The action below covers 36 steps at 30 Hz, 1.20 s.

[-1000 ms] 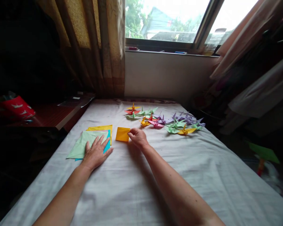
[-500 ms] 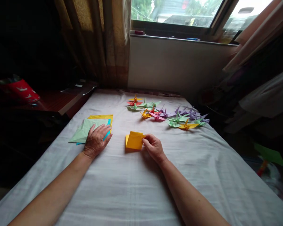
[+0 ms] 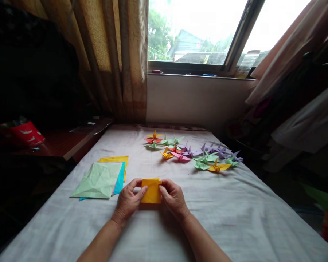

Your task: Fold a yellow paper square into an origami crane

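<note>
1. The folded orange paper lies on the white sheet, pinched at both side edges.
2. The left hand and right hand each close thumb and fingers on it.
3. This looks like an early crease; next, edges need aligning squarely.
4. Loose paper squares lie left; finished cranes beyond.

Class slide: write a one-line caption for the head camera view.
Left hand and right hand hold folded orange paper on a white sheet, paper cranes beyond.
</note>
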### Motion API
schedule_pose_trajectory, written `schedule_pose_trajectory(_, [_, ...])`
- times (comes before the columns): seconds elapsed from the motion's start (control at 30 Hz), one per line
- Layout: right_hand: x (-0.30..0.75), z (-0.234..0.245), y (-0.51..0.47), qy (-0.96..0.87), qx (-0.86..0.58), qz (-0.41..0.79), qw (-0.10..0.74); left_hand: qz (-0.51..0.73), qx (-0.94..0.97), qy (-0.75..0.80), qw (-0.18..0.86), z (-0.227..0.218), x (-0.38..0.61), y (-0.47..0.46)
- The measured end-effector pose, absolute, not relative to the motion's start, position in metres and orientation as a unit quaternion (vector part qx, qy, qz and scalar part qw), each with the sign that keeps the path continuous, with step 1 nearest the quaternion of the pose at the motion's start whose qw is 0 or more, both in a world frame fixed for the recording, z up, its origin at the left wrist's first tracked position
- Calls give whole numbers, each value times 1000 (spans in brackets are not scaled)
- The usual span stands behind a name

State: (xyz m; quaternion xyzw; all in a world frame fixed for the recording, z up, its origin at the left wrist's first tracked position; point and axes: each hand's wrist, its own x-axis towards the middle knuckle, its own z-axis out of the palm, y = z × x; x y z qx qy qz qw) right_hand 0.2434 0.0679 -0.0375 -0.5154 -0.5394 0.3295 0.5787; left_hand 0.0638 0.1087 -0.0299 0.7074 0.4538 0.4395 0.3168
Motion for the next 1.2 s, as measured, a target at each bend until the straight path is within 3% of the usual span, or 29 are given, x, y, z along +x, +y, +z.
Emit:
schedule_pose_trajectory(0.23, [250,-36,69,-519,-545,287,593,459,638,428,447,-30,65,105])
schedule_pose_trajectory(0.6, [250,-31,58,-580,-533,337,516,470,582,460,478,-34,63,109])
schedule_pose_trajectory(0.9, [247,-32,58,-615,-548,261,503,487,623,450,415,-34,64,107])
schedule_pose_trajectory(1.07, [249,-29,58,-633,-539,126,542,483,686,404,365,-22,63,96])
schedule_pose_trajectory(1.2, [254,-24,55,-669,-508,46,541,475,788,329,213,-12,59,89])
